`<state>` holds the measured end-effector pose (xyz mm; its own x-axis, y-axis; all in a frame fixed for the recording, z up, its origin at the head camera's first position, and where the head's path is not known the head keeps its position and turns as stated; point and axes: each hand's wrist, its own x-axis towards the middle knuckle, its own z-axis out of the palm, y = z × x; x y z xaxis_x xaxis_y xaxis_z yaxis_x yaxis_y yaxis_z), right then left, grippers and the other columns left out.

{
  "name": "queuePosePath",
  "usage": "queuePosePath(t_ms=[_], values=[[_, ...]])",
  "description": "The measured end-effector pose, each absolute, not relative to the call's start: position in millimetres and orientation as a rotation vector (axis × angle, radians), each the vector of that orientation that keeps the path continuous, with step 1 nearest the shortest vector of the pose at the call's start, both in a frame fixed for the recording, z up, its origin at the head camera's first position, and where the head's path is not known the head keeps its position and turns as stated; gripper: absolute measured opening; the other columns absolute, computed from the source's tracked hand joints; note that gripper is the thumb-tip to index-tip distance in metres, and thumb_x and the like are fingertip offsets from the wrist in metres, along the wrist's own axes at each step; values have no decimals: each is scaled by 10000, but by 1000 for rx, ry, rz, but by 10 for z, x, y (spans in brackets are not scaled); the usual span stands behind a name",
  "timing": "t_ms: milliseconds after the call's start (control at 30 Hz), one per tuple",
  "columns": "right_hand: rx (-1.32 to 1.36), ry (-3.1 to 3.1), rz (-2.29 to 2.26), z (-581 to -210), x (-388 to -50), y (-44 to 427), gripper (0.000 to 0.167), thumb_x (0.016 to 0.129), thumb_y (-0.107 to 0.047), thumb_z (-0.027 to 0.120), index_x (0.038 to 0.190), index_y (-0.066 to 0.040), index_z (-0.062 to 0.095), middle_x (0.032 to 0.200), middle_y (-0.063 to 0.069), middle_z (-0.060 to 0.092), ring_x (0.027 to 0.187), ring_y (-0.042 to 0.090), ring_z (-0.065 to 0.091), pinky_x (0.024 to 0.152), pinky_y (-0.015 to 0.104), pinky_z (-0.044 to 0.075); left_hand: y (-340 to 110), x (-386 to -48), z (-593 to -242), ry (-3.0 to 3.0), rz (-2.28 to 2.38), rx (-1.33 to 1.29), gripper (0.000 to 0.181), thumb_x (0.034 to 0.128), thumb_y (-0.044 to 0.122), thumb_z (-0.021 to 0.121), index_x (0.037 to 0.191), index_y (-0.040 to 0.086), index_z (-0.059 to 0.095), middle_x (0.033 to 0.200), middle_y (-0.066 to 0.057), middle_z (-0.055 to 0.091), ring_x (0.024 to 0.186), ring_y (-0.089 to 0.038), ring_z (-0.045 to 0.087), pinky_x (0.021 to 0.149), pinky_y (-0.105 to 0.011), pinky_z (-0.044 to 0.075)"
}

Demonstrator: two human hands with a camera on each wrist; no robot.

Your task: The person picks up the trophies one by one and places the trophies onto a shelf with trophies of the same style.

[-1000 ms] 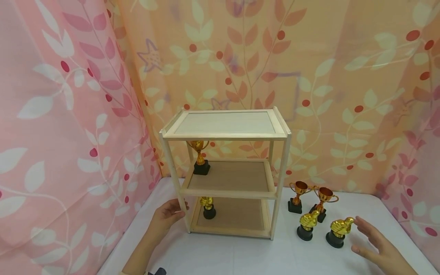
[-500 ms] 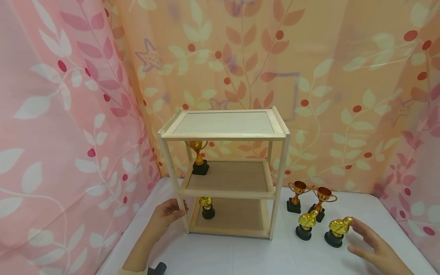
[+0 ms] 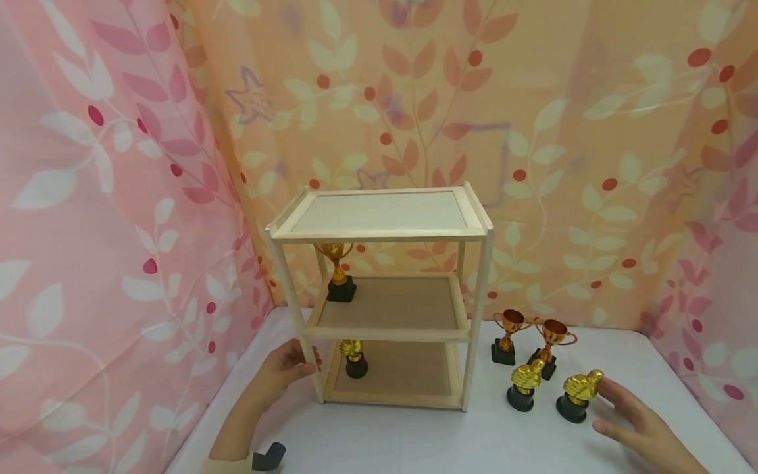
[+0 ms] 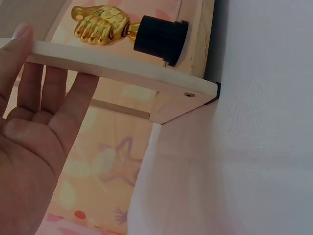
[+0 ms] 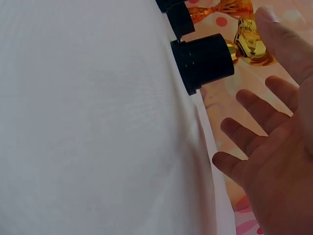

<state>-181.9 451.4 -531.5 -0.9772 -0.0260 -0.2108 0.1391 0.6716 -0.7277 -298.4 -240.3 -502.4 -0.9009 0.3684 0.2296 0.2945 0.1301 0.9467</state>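
My left hand (image 3: 283, 375) holds the front left post of a pale wooden three-tier shelf (image 3: 387, 335); in the left wrist view its thumb is on one face and its fingers (image 4: 55, 88) on the other. At the right, my right hand (image 3: 642, 421) reaches toward a gold thumbs-up trophy (image 3: 580, 388) on a round black base. Its fingers are spread in the right wrist view, beside that trophy (image 5: 205, 61); whether a fingertip touches the gold top cannot be told. A second thumbs-up trophy (image 3: 526, 378) stands just left of it.
Two cup trophies (image 3: 512, 322) (image 3: 554, 332) stand behind the thumbs-up ones. A gold cup trophy (image 3: 340, 289) is on the middle shelf's left, and a thumbs-up trophy (image 3: 355, 365) on the bottom shelf's left. Patterned curtains (image 3: 379, 99) enclose the white table (image 3: 414, 441).
My right hand has come slightly left, closer to the nearest thumbs-up trophy. The whole view has shifted a little. My left hand keeps its hold on the shelf post.
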Motion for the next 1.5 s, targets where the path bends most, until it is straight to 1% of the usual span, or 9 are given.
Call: queuePosePath(t_ms=[100,233,367,567,600,767,1033,1300,1500], values=[[99,2651,-1196,-5335,-1862,4496,940,1025,-464,583,1587,74,55,1601,400,160,1410,645,222,983,709,443,-2428,-3001,-5014,2283,1916,711,290,950,45,703,1194,-31,566,1140,-211,649,1047,-204,695,925,-319,572],[113,2641,-1216,-5367,-1887,4473,895,1034,-462,567,1563,102,115,1584,406,207,1403,625,288,966,652,497,-2441,-3006,-4986,2261,1911,756,280,955,31,688,1195,-39,561,1125,-203,652,1040,-194,692,924,-328,572],[134,2628,-1254,-5376,-1878,4444,880,1037,-458,563,1555,111,136,1587,393,226,1416,594,310,993,611,501,-2441,-3003,-4990,2224,1930,781,275,959,17,674,1194,-46,547,1111,-134,657,1034,-175,683,924,-331,569],[212,2600,-1271,-5443,-1882,4381,905,1039,-500,540,1549,126,130,1590,391,214,1429,591,273,1036,650,445,-2424,-3012,-5040,2162,1960,808,285,975,7,646,1213,-60,503,1108,-46,643,1039,-150,664,931,-338,564],[223,2591,-1277,-5456,-1888,4365,916,1035,-510,540,1547,130,130,1586,398,213,1423,599,271,1028,671,436,-2426,-3013,-5043,2165,1959,807,287,975,8,647,1214,-60,503,1107,-47,643,1037,-148,664,927,-337,565],[236,2619,-1213,-5474,-1904,4320,943,1021,-549,542,1528,152,166,1556,409,268,1392,609,304,996,688,443,-2433,-3032,-5049,2171,1941,833,285,980,13,641,1220,-56,503,1102,-67,642,1039,-157,665,921,-340,569],[277,2685,-1131,-5495,-1912,4345,988,976,-609,577,1493,167,251,1513,413,344,1360,612,349,1004,718,412,-2427,-3070,-5068,2137,1937,870,263,982,-4,629,1210,-55,507,1095,-54,654,1042,-160,665,926,-349,568],[287,2741,-1066,-5551,-1916,4312,1045,938,-646,610,1495,170,270,1505,425,337,1358,635,325,1017,751,363,-2422,-3072,-5085,2154,1937,814,294,984,27,640,1234,-47,504,1105,-54,647,1042,-155,660,934,-339,560],[286,2775,-1007,-5558,-1921,4269,1050,924,-670,609,1483,166,308,1488,434,351,1342,652,328,1009,758,360,-2430,-3090,-5147,2122,1980,772,291,995,24,626,1235,-62,486,1121,-32,641,1053,-161,667,959,-353,554]])
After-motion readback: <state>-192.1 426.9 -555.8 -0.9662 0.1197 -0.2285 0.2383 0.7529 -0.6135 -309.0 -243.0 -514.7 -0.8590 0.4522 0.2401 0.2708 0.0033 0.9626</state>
